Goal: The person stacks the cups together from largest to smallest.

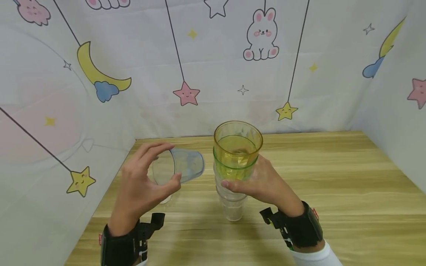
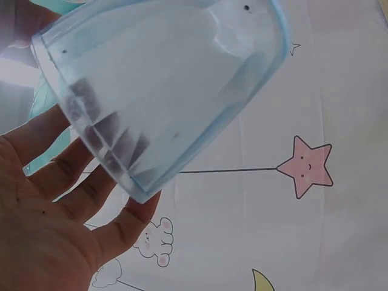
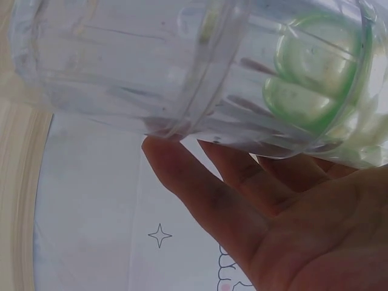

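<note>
My left hand (image 1: 143,181) pinches a clear blue cup (image 1: 189,164) by its rim, fingers above and thumb below. The cup lies on its side in the air, its mouth towards the palm and its base pointing right. In the left wrist view, the blue cup (image 2: 176,91) fills the upper part, with fingertips along its rim. My right hand (image 1: 263,181) grips an upright stack of nested cups from the right. A yellow cup (image 1: 237,142) is on top, a green-rimmed cup (image 1: 217,162) under it, and clear cups (image 1: 233,205) below.
A wooden table (image 1: 332,192) carries the scene. Below the left hand, a pale rounded edge (image 1: 165,200) of something shows at the tabletop, mostly hidden. A patterned white cloth (image 1: 226,66) hangs behind and along both sides.
</note>
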{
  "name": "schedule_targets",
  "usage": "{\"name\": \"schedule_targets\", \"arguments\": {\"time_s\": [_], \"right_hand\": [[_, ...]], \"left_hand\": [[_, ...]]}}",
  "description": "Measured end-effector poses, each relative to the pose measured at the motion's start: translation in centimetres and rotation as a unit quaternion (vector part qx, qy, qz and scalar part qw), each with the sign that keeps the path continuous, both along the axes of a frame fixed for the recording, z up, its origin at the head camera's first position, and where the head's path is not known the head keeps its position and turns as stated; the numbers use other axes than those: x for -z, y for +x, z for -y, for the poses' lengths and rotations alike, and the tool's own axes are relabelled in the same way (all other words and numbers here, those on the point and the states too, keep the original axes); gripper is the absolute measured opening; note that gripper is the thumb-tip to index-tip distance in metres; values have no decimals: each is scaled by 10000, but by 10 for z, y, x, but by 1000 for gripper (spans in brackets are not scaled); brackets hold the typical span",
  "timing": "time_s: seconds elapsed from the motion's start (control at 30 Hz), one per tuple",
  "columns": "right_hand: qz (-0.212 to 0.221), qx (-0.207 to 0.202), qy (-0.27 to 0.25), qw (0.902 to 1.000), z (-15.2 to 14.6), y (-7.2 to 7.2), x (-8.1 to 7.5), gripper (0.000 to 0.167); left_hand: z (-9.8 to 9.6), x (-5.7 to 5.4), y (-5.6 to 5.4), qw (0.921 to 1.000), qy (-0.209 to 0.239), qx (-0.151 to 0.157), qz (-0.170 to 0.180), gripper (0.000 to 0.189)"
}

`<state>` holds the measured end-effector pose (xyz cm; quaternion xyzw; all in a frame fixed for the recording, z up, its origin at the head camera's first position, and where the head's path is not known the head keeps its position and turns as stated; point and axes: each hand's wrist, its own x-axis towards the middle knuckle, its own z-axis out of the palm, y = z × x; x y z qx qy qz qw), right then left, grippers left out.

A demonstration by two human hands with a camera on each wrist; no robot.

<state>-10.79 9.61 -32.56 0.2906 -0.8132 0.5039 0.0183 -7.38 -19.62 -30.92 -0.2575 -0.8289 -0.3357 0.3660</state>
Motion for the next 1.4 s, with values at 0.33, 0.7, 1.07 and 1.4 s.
{"name": "schedule_targets", "arguments": {"time_s": [0.33, 0.7, 1.07, 1.4], "right_hand": [[129, -33, -76, 9999, 1, 0, 1, 68], [44, 55, 45, 10000, 0, 1, -1, 67], [127, 25, 54, 9999, 0, 2, -1, 70], [170, 24, 97, 9998, 0, 3, -3, 72]], "left_hand": [[-12, -13, 3, 9973, 276, 108, -667, 58], [-23, -51, 1, 9903, 224, -49, -1368, 56], [-29, -76, 1, 9875, 261, -148, -1547, 54], [-43, -107, 0, 9796, 471, -7, -1956, 57]]}}
